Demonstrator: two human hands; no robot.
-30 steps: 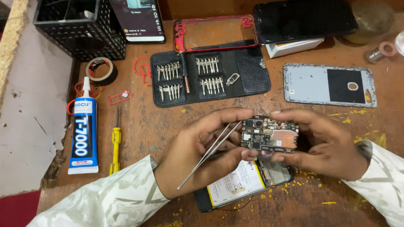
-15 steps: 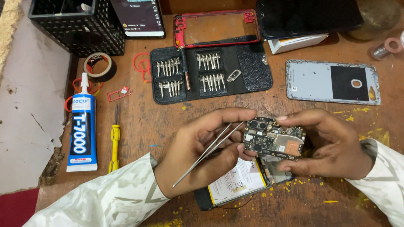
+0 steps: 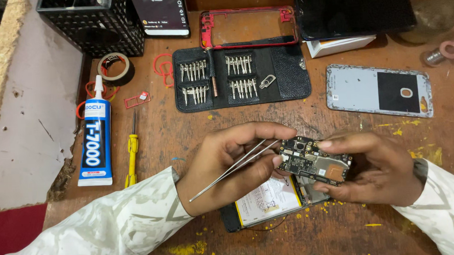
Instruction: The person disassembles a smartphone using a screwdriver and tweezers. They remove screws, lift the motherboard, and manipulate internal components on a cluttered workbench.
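Since the earlier frame, both hands sit slightly lower. Left hand (image 3: 233,165) pinches the tweezers (image 3: 233,168); long axis diagonal, tips up-right touching the circuit board (image 3: 313,160). Right hand (image 3: 377,170) pinches the board by its edges above the opened phone (image 3: 270,204), long axis running down-right.

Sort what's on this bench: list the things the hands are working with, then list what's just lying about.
In use:
left hand, holding tweezers
right hand, holding the circuit board
opened phone under the hands

Lying about:
glue tube
yellow screwdriver
tape roll
screwdriver bit kit
red phone frame
silver back cover
black phone
black basket
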